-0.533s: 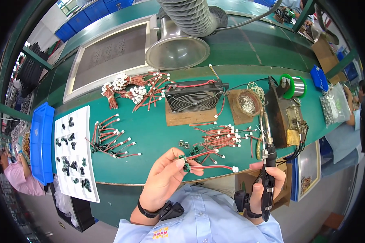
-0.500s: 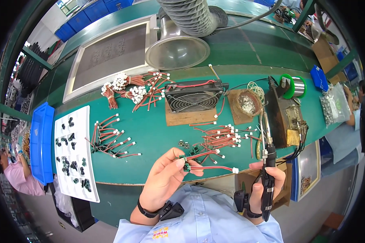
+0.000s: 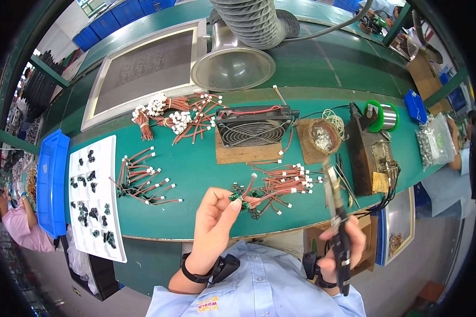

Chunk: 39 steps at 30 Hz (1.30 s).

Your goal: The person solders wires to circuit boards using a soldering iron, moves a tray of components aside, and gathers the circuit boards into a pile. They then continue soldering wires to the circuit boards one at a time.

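My left hand [image 3: 214,216] is closed in a pinch on a small green circuit board [image 3: 236,198] at the front of the bench. A red and black wire lead with a white plug rises beside its fingertips. A heap of wire leads [image 3: 288,182] lies just beyond, with several small dark boards [image 3: 238,187] next to it. My right hand [image 3: 354,240] is wrapped round the black handle of a soldering iron [image 3: 335,203], held upright near the bench's front edge. Motion blurs the iron, and its tip points away from me.
Behind the heap stand a small fan [image 3: 254,127], a tip-cleaning pot [image 3: 322,136] and a soldering station [image 3: 367,158] with a solder spool [image 3: 388,116]. To the left are wired boards [image 3: 143,182], a white tray [image 3: 116,211] and a blue bin [image 3: 53,185]. A fume hood [image 3: 232,68] hangs above.
The leads at my left hand have swung from pointing right to lying by the heap, one now pointing up. My right hand has moved slightly left and the iron has tilted leftward.
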### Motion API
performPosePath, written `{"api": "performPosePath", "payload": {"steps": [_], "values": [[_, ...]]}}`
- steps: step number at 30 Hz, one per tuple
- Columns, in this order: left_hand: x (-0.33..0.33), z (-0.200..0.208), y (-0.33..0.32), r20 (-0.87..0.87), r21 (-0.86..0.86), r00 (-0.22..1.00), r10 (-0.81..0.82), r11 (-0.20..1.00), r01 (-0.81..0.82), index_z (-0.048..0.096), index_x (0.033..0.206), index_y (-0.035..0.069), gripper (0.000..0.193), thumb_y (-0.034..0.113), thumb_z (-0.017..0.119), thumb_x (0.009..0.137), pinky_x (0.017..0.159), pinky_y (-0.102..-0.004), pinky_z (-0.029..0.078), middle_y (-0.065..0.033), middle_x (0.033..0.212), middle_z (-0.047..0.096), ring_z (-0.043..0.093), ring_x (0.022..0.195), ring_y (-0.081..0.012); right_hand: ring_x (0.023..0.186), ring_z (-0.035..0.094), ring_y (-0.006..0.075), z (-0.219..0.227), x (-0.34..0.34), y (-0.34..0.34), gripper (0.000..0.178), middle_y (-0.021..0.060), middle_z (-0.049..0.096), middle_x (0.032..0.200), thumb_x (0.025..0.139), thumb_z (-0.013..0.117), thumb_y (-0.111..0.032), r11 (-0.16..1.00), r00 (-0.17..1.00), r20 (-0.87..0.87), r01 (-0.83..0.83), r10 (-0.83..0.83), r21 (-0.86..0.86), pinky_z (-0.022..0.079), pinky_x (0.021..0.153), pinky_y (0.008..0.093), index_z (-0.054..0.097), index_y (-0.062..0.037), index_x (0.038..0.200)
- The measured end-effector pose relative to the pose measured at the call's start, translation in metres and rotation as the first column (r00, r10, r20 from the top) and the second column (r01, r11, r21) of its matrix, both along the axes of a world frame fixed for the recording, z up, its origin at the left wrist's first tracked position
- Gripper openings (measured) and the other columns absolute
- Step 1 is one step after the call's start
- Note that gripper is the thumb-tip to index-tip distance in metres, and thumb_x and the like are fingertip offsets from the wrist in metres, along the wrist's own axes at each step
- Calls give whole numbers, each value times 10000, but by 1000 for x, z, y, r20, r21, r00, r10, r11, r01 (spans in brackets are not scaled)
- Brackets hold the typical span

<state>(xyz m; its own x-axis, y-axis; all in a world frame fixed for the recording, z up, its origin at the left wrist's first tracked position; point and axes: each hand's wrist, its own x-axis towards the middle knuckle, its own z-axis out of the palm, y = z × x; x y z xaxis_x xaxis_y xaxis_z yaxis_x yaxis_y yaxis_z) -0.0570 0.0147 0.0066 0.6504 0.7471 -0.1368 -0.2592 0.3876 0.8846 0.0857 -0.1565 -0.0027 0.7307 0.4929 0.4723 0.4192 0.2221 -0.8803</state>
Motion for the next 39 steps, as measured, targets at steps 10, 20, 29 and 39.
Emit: {"api": "performPosePath", "payload": {"steps": [10, 20, 29, 39], "values": [[-4, 1, -3, -178, 271, 982, 70, 962, -19, 453, 990, 7, 86, 24, 486, 913, 875, -293, 428, -157, 986, 644, 601, 952, -171, 607, 602, 108, 11, 0, -3, 483, -48, 627, 677, 627, 809, -186, 858, 796, 360, -357, 487, -369, 382, 756, 316, 607, -132, 1062], [-4, -6, -3, -193, 326, 975, 112, 944, -44, 421, 921, 9, 124, 7, 539, 883, 641, -189, 416, -137, 899, 689, 529, 755, -40, 611, 598, 110, 11, 0, -2, 455, -35, 619, 676, 625, 802, -176, 848, 798, 336, -374, 501, -376, 375, 743, 307, 630, -136, 1045], [-3, -8, -2, -209, 366, 971, 119, 930, -35, 420, 916, 10, 129, 16, 544, 882, 603, -186, 403, -136, 884, 692, 488, 687, -21, 607, 598, 116, 11, 1, -1, 454, -26, 613, 664, 620, 797, -161, 840, 796, 322, -385, 512, -383, 379, 739, 307, 634, -130, 1042], [-2, -8, -3, -238, 380, 964, 116, 925, -17, 422, 920, 8, 131, 16, 547, 881, 574, -183, 401, -128, 879, 694, 484, 665, -14, 606, 600, 128, 8, 3, 0, 453, -15, 612, 658, 622, 794, -150, 841, 805, 300, -401, 513, -362, 389, 732, 311, 633, -123, 1045]]}}
